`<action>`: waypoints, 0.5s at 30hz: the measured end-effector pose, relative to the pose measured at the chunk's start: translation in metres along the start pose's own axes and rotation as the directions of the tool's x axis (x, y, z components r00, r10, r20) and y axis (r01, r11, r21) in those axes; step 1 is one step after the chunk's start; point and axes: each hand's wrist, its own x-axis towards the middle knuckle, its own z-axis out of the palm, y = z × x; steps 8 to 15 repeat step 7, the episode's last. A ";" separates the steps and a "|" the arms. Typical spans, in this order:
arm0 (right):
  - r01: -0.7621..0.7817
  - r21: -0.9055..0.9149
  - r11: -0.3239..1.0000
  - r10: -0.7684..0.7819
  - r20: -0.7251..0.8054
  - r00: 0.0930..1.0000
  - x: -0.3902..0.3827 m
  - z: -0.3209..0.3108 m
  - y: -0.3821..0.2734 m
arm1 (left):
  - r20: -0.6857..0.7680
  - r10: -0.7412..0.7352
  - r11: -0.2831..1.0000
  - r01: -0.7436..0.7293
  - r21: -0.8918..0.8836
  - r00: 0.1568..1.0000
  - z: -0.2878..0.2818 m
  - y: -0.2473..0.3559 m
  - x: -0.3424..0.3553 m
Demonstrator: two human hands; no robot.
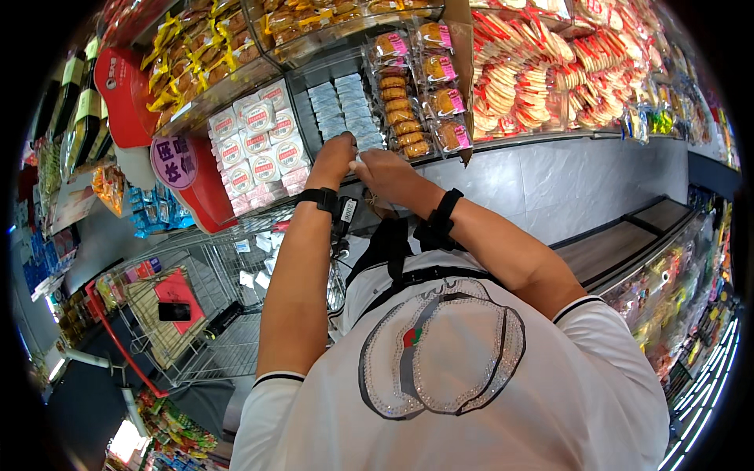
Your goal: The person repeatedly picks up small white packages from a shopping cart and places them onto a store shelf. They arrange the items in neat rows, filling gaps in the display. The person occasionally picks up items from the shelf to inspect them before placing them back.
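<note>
My left hand (334, 159) and my right hand (393, 176) meet at the front edge of a display shelf, both with fingers curled. A bit of something whitish shows between them, too small and too covered to name. Just beyond the hands stand rows of small blue-and-white wrapped packets (343, 106). To their left, white round-topped packets with red print (255, 145) are stacked in a block. Clear packs of round golden biscuits (402, 118) and packs with pink labels (444, 102) lie on the right.
A wire shopping cart (228, 263) stands at my left, with a black phone (174, 312) on a red item in its seat area. Bins of yellow-tied bagged pastries (212, 51) and red-and-white wrapped crackers (510, 71) lie farther off. A low shelf (628, 235) runs along the right.
</note>
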 end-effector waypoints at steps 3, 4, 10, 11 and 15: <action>-0.027 -0.091 0.996 0.030 0.034 0.999 -0.008 0.013 0.003 | 0.005 0.037 0.999 -0.037 -0.008 0.999 -0.006 0.016 0.003; -0.023 -0.112 0.993 0.035 0.102 0.994 -0.011 0.012 -0.001 | 0.007 0.070 0.997 -0.070 0.011 0.998 -0.005 0.015 0.005; -0.009 -0.089 0.996 0.014 0.053 0.999 -0.017 0.023 0.009 | 0.092 0.113 0.984 -0.124 0.127 0.989 -0.001 0.026 0.016; -0.009 -0.089 0.996 0.014 0.053 0.999 -0.017 0.023 0.009 | 0.092 0.113 0.984 -0.124 0.127 0.989 -0.001 0.026 0.016; -0.009 -0.089 0.996 0.014 0.053 0.999 -0.017 0.023 0.009 | 0.092 0.113 0.984 -0.124 0.127 0.989 -0.001 0.026 0.016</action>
